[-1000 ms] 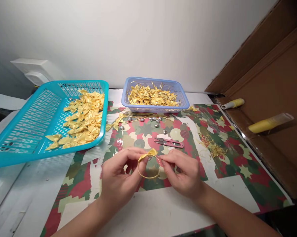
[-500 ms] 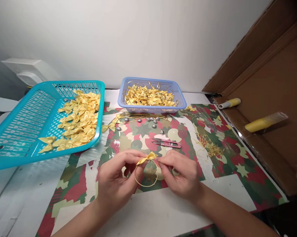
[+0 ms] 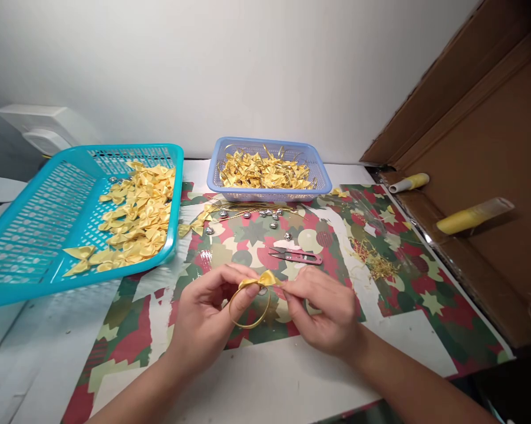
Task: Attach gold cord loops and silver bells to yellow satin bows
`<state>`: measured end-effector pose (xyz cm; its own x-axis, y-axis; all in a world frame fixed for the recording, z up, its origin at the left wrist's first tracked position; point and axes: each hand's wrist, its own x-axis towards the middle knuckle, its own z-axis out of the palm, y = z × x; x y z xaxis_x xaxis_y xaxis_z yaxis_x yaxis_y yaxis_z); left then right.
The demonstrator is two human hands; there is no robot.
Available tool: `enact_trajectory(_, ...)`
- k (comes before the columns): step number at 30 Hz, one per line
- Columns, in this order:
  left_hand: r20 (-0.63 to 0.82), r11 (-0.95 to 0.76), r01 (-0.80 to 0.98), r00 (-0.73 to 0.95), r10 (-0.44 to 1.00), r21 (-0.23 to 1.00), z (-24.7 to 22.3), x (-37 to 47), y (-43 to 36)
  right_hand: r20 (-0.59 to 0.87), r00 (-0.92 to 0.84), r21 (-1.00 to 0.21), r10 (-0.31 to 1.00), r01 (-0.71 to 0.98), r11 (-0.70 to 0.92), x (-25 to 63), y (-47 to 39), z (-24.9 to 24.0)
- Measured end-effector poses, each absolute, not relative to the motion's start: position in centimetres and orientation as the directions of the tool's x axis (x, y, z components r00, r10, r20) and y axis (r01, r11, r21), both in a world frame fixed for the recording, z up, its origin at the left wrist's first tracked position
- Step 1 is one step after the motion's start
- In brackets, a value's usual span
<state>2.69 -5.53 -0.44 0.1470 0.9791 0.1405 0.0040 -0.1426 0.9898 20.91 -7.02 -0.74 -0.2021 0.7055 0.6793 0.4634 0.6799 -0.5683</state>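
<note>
From a turquoise basket (image 3: 175, 206) piled with yellow bows (image 3: 148, 215), the view runs to the left hand (image 3: 207, 309) pinching a satin bow (image 3: 267, 278) with its gold cord loop (image 3: 250, 327) above the counter (image 3: 274, 383), pink thread snips (image 3: 303, 257) lying just beyond, and the right hand (image 3: 325, 309) gripping the bow's right tip, left of gold clippings (image 3: 380, 266).

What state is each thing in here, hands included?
Yellow bow, held in the air
Left hand, shut on the bow
Right hand, pinching at the bow's right end
Gold cord, curved into a loop
Snips, blades open
Teal basket, partly filled
Blue basket, well filled
Silver bells near the snips, loose
</note>
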Motion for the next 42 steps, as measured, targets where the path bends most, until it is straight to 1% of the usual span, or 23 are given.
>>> enact_trajectory(7, 0.346, -0.363, 0.119, 0.141, 0.927, 0.924, -0.54, 2.41, -6.00, 0.693, -0.202, -0.564, 0.692, 0.445, 0.695, 20.95, -7.09, -0.89)
enact_trajectory(12, 0.413, -0.429, 0.148, 0.129, 0.902, 0.891, -0.53, 2.28, -6.02, 0.698, -0.190, -0.559, 0.691, 0.458, 0.691, 20.97, -7.16, -0.83)
enact_trajectory(17, 0.476, -0.498, 0.146, 0.160, 0.865, 0.855, -0.87, 2.25, -6.00, 0.700, -0.181, -0.564, 0.691, 0.452, 0.691, 20.91, -7.17, -0.79)
enact_trajectory(23, 0.495, -0.523, 0.143, 0.192, 0.847, 0.840, -1.28, 2.13, -6.09, 0.707, -0.182, -0.562, 0.684, 0.442, 0.699, 20.84, -7.12, -0.87)
enact_trajectory(29, 0.485, -0.518, 0.143, 0.216, 0.848, 0.843, -1.44, 1.93, -6.28, 0.711, -0.188, -0.554, 0.677, 0.444, 0.705, 20.87, -7.11, -0.77)
enact_trajectory(35, 0.491, -0.524, 0.134, 0.217, 0.844, 0.841, -1.45, 1.90, -6.21, 0.710, -0.167, -0.576, 0.685, 0.422, 0.700, 20.83, -7.23, -0.90)
enact_trajectory(42, 0.555, -0.584, 0.118, 0.208, 0.805, 0.803, -1.33, 2.01, -5.92, 0.727, -0.130, -0.589, 0.674, 0.386, 0.710, 20.69, -7.21, -1.08)
